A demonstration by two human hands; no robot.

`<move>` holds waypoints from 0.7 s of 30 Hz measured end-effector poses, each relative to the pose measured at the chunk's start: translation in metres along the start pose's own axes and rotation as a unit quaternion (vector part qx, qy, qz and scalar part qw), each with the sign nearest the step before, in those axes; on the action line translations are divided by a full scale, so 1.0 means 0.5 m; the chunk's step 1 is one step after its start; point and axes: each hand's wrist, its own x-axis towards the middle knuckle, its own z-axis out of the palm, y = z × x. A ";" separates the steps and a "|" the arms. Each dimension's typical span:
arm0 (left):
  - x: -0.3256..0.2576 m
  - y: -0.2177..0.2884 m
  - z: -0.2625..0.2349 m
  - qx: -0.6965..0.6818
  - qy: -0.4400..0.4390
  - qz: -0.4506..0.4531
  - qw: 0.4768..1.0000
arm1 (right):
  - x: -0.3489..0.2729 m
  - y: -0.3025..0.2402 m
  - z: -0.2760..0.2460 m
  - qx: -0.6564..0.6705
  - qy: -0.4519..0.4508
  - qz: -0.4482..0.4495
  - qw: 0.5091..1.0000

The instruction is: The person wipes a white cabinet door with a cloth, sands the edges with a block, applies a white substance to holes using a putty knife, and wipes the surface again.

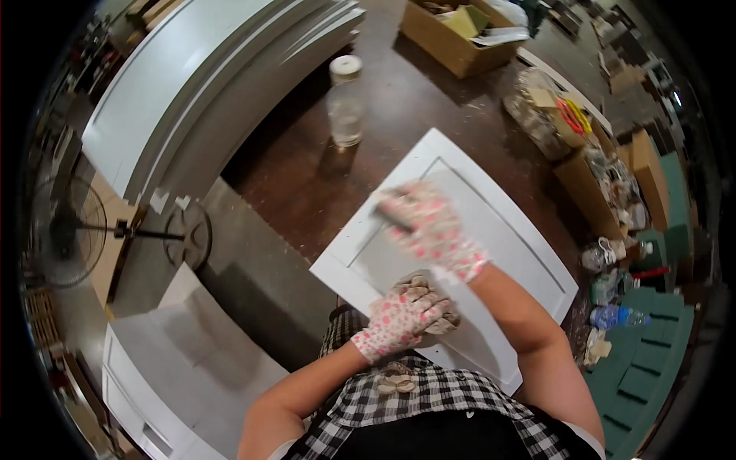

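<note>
A white framed cabinet door panel (pixel 506 222) lies on the brown worktable in front of me. My right hand (pixel 433 230), in a white glove with pink flowers, is blurred and presses a dark flat sanding pad (pixel 392 217) against the panel's recessed middle. My left hand (pixel 402 314), in the same kind of glove, rests on the panel's near edge, closed on a crumpled beige cloth (pixel 441 318).
A clear plastic jar with a white lid (pixel 346 100) stands on the table beyond the panel. Stacked white panels (pixel 207 84) lean at the upper left, more white doors (pixel 184 360) at lower left. A floor fan (pixel 77 230), cardboard boxes (pixel 460 34), bottles (pixel 617 316) and green foam blocks (pixel 652 360) surround me.
</note>
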 end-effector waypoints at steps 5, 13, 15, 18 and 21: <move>-0.054 -0.016 0.182 -0.203 0.110 -0.122 0.965 | 0.060 -0.195 0.160 0.079 -0.163 -0.163 0.970; -0.010 -0.018 0.000 -0.054 0.035 0.040 0.997 | 0.102 0.044 0.101 -0.041 -0.034 0.039 0.998; -0.016 -0.017 0.011 -0.111 0.068 0.021 0.991 | 0.100 -0.070 0.106 0.009 -0.127 -0.024 0.992; -0.064 -0.019 0.154 -0.203 0.120 -0.028 0.971 | 0.097 -0.205 0.117 0.035 -0.235 -0.129 0.963; -0.029 -0.025 0.033 -0.113 0.049 0.021 0.992 | 0.091 -0.056 0.148 -0.073 -0.102 -0.086 0.988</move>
